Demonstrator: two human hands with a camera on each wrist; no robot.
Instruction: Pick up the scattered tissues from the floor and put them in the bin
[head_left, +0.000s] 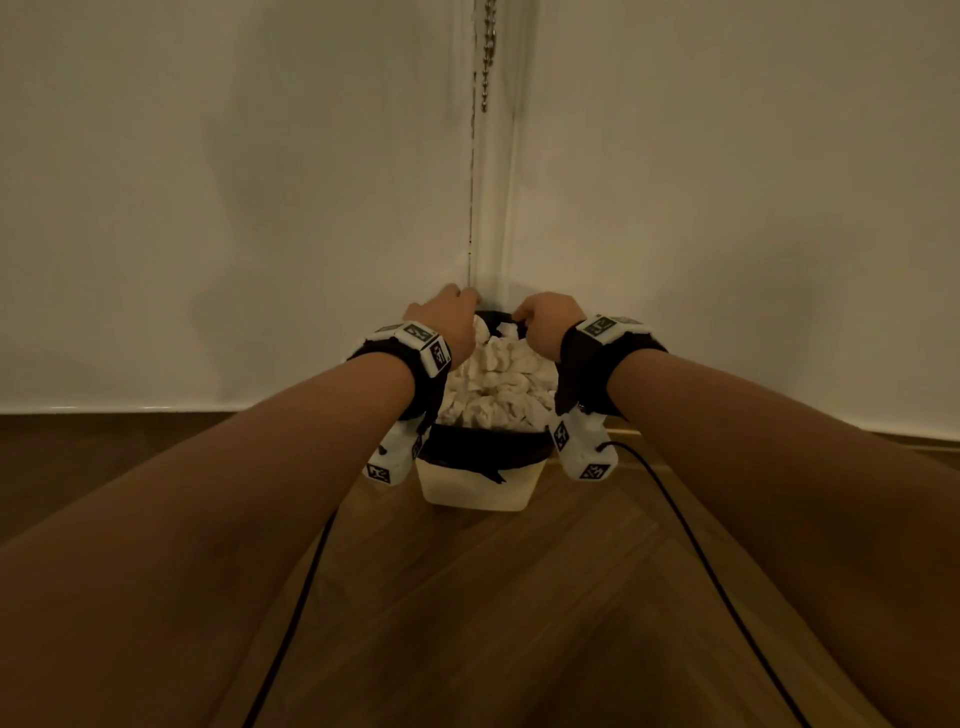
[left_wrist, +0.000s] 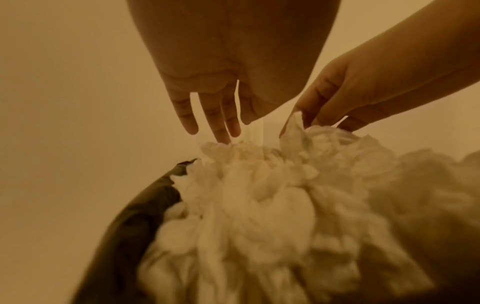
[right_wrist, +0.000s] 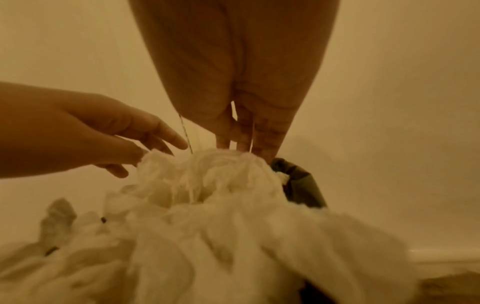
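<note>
A cream bin with a black liner stands on the floor in the wall corner. It is heaped above its rim with crumpled white tissues. My left hand hangs over the far left of the heap, its straight, spread fingers pointing down and the tips touching the top tissues. My right hand is over the far right side, its straight fingers held close together and pressing on the tissues beside the liner edge. Neither hand grips anything.
White walls meet just behind the bin, and a bead chain hangs down in the corner. The wood floor stretches toward me. Two black cables trail from the wrist cameras across it.
</note>
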